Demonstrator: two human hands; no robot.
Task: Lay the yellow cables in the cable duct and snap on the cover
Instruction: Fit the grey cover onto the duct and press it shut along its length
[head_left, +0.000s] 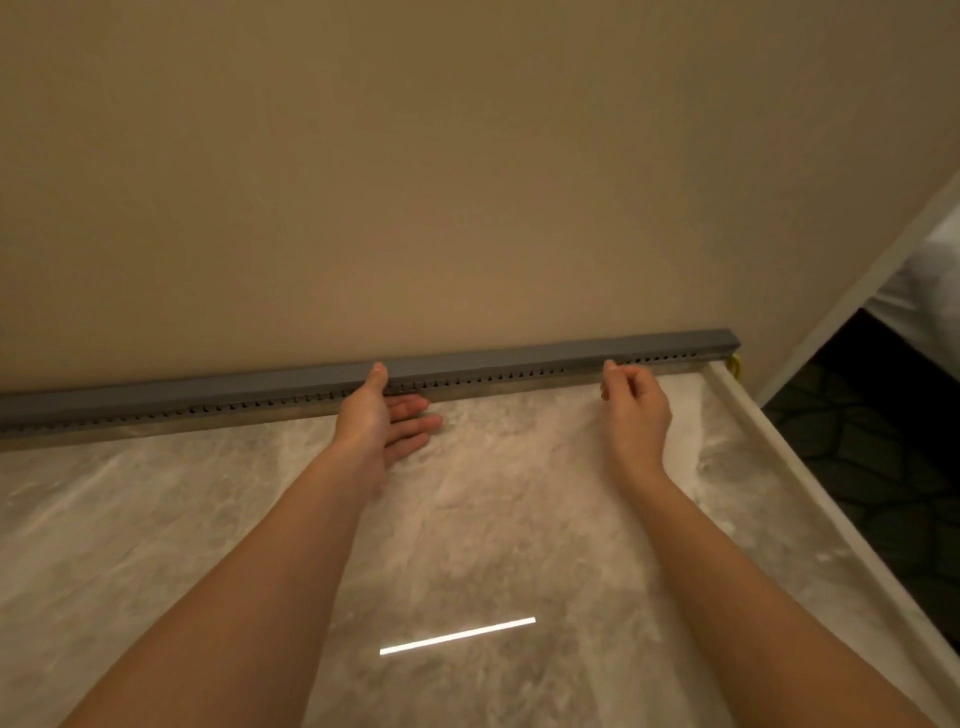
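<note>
The cable duct (493, 383) runs as a long grey strip across the middle of the frame, from the left edge up to the right, lying on the back of the marble table (519, 519) against the beige wall (415, 182). Its cover (260, 388) sits on top along the whole visible length, smooth and darker grey, with a row of small slots showing in the duct's side below it. Of the yellow cables (734, 365) I see only a small loop poking out at the duct's right end.

My left hand (382, 418) is at the centre of the frame. The thumb (379, 371) rests on top of the cover, while the other fingers (415, 423) lie straight and slightly spread, pointing right just in front of the duct and low over the table. It grips nothing.

My right hand (636, 408) is further right along the duct, its fingers curled in. One fingertip (609, 366) touches the cover's front edge — whether the fingers pinch anything there I cannot tell, since the back of the hand hides them.
</note>
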